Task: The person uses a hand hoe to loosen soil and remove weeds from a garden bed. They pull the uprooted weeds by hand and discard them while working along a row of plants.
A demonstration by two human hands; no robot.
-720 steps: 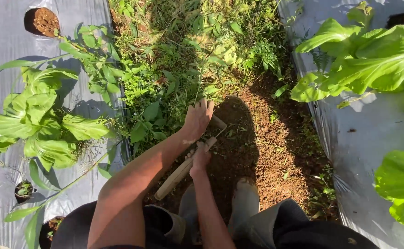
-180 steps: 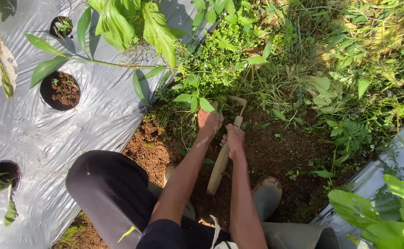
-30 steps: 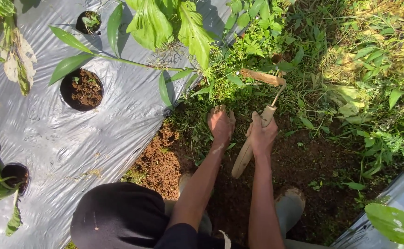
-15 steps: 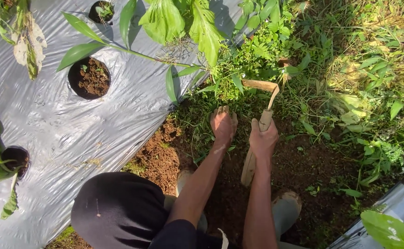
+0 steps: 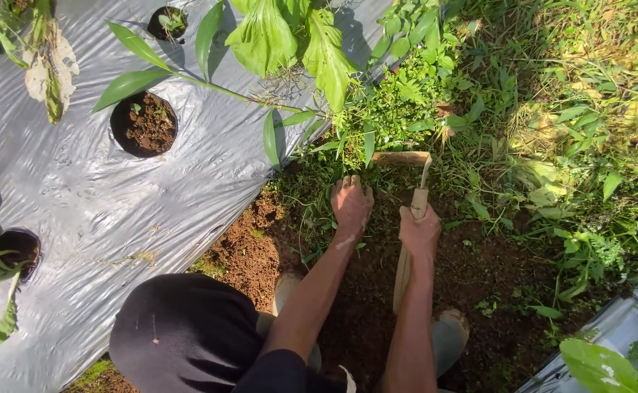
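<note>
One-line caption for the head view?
Right hand grips a wooden-handled hoe; left hand presses weeds beside silver mulch sheet.
</note>
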